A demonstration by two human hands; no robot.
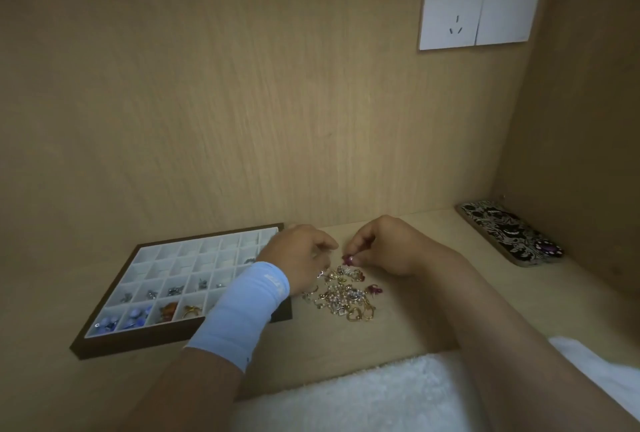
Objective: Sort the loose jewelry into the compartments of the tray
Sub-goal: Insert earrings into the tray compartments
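A dark-framed tray [104,345] with white compartments lies at the left; its near rows hold blue, orange, gold and silver pieces. A pile of loose jewelry [343,294] sits on the wooden surface just right of the tray. My left hand [299,260], with a pale blue wrist sleeve, hovers over the pile's left edge, fingers curled down; I cannot tell whether it holds anything. My right hand [384,248] pinches a small dark red piece [346,259] just above the pile's far side.
A phone [509,232] in a black-and-white patterned case lies at the back right by the side wall. A white fluffy cloth [363,397] covers the near edge. A wall socket [479,9] is high on the back panel.
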